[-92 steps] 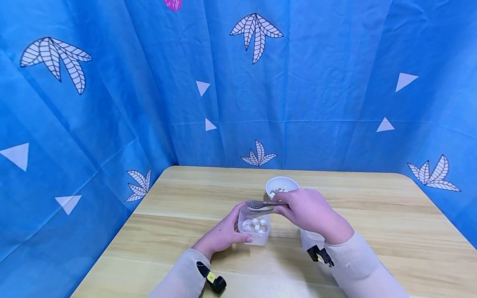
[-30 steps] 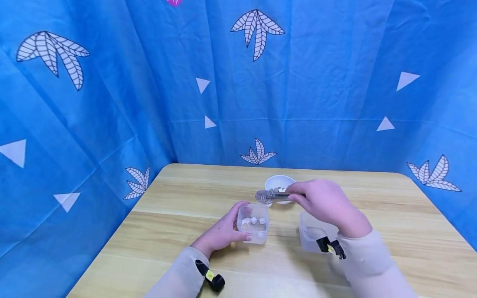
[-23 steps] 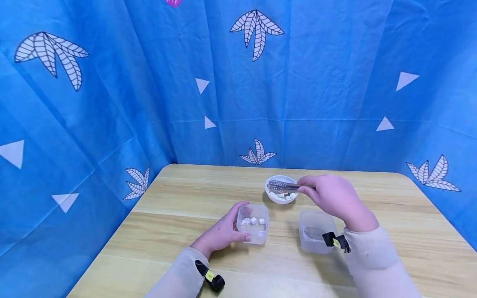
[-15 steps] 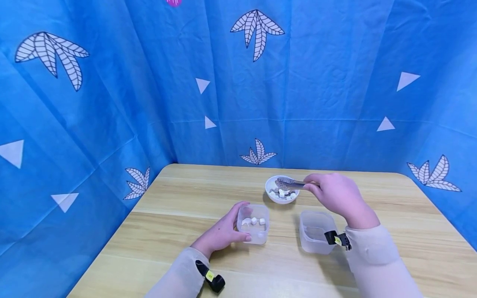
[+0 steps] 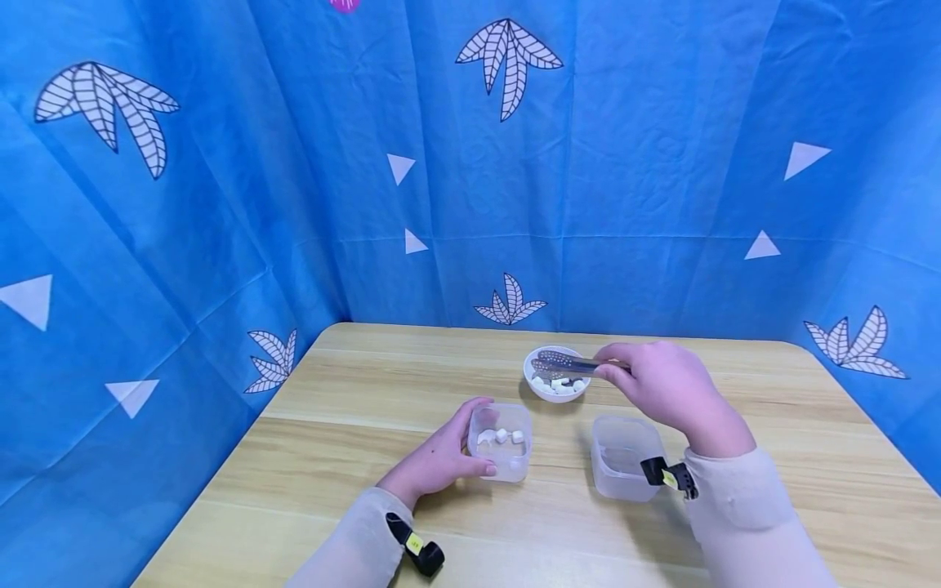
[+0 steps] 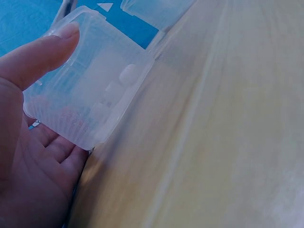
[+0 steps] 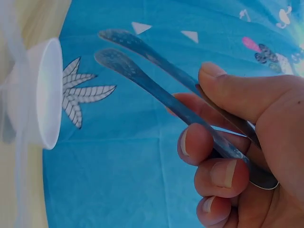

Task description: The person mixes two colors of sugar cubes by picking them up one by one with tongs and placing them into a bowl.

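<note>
My left hand [image 5: 444,461] grips a square translucent plastic container [image 5: 507,469], thumb at the near side and fingers round the far left. A few small white pieces [image 5: 518,437], some cube-like, lie on its bottom. With its thumb and curled fingers, my right hand [image 5: 665,390] holds metal tongs [image 5: 566,362] with perforated tips. These tips hover over a white bowl [image 5: 553,397] of small white pieces [image 5: 560,384] and some greyish ones. In the right wrist view the tongs' arms [image 7: 156,90] stand apart, nothing visible between them.
A second translucent container [image 5: 623,487] stands below my right wrist, partly covered by the wrist strap [image 5: 669,476]. All of it sits on a wooden table [image 5: 331,457], with blue patterned cloth [image 5: 662,163] behind and at the sides.
My right hand has moved the tongs from above the left container, rightward and away, to over the bowl. Fewer white pieces show in that container. The left hand has stayed in place.
</note>
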A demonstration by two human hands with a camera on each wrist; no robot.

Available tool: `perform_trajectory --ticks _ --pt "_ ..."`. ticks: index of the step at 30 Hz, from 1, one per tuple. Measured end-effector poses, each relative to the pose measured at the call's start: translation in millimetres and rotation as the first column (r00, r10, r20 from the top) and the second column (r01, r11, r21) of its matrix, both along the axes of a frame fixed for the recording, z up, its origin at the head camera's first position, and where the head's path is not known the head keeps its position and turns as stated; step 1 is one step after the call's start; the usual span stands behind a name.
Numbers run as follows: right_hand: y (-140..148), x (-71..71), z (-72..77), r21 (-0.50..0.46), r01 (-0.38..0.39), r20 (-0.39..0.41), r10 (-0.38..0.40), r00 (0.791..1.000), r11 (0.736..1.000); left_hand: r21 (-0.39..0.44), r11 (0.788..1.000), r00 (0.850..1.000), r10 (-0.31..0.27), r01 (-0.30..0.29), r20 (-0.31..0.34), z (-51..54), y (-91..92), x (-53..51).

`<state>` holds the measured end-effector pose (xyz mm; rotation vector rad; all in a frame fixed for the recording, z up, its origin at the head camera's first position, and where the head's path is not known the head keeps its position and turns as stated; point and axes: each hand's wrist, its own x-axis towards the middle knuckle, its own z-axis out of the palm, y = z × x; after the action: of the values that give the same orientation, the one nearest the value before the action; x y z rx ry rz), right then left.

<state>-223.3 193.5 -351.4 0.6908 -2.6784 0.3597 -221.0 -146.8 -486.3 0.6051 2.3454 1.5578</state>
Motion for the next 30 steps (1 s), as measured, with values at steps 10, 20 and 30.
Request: perform_trajectory --ticks 10,20,30 --pt "-7 12.9 9.2 -0.006 -0.054 0.004 0.054 0.999 0.999 -0.014 1.000 1.000 0.007 -0.008 -0.010 0.2 0.0 0.2" --pt "-28 26.0 11.8 0.016 -0.193 -0.019 0.194 0.981 0.981 -0.023 1.000 1.000 0.007 -0.007 -0.024 0.5 -0.4 -0.6" --pt "-61 27.0 -7.7 0.132 -0.174 0.068 0.166 0.984 0.976 0.008 0.999 0.998 -0.036 0.037 -0.041 2.3 -0.6 -2.2"
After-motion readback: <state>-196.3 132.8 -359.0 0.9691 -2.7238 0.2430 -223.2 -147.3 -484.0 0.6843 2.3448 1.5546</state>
